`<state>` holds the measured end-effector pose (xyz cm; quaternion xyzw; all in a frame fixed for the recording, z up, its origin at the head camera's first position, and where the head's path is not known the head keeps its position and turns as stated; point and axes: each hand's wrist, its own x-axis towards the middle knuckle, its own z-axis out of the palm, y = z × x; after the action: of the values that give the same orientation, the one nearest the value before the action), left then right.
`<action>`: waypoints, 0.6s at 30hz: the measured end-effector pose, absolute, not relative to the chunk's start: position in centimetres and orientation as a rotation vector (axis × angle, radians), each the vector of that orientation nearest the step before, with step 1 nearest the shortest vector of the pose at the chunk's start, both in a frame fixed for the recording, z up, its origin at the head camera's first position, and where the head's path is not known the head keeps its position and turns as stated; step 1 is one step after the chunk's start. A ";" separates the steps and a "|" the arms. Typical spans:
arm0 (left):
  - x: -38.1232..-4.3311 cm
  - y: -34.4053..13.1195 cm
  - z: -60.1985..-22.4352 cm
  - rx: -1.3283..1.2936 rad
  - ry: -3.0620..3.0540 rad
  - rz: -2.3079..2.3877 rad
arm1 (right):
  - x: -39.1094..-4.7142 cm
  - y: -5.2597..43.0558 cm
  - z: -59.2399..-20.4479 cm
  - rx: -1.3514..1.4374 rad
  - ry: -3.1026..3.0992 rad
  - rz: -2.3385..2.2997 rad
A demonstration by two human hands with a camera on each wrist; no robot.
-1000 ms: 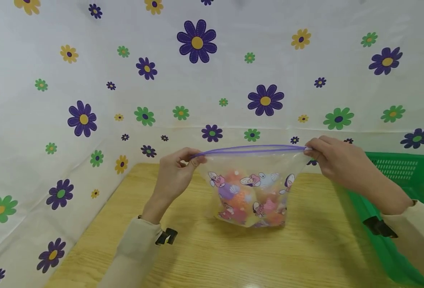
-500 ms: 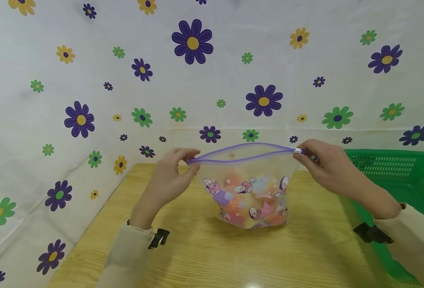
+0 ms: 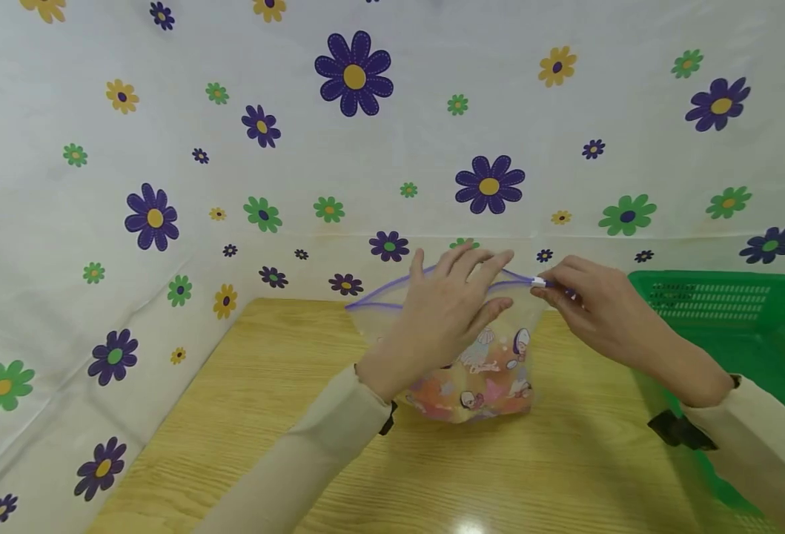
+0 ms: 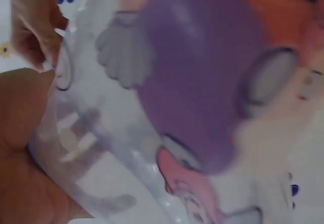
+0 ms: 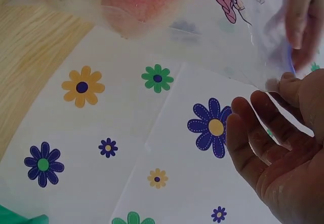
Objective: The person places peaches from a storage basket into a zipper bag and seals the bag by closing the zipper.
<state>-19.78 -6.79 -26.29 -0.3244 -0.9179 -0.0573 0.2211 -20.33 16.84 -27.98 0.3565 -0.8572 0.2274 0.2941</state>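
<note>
A clear zip bag (image 3: 495,404) with a purple rim and printed cartoon figures stands on the wooden table, its mouth gaping. Through the plastic show rounded orange, pink and yellow shapes; in the right wrist view one looks like a red, speckled peach (image 5: 139,6). At the bag's right corner my right hand (image 3: 595,304) pinches the purple rim beside the white slider (image 3: 538,282). My left hand (image 3: 442,315) reaches across the front of the bag at the rim, fingers spread. In the left wrist view the left hand's fingers (image 4: 83,140) show through the plastic.
A green plastic basket (image 3: 712,276) with perforated walls stands at the right, partly behind my right forearm. The wooden table (image 3: 279,356) meets a white flower-printed cloth (image 3: 285,170) at the back and left.
My left hand has let go of the bag's left corner and moved right across its front. The bag's mouth has spread apart. My right hand still pinches the slider end, slightly further left.
</note>
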 end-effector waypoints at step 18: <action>-19.7 -6.9 -27.8 -1.061 -2.282 -0.533 | -18.7 15.4 -28.9 1.010 -2.207 0.436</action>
<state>-19.65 -6.88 -27.84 -0.3960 -0.8514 -0.1989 0.2807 -18.70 15.38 -28.91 0.3864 -0.8445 0.1670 0.3312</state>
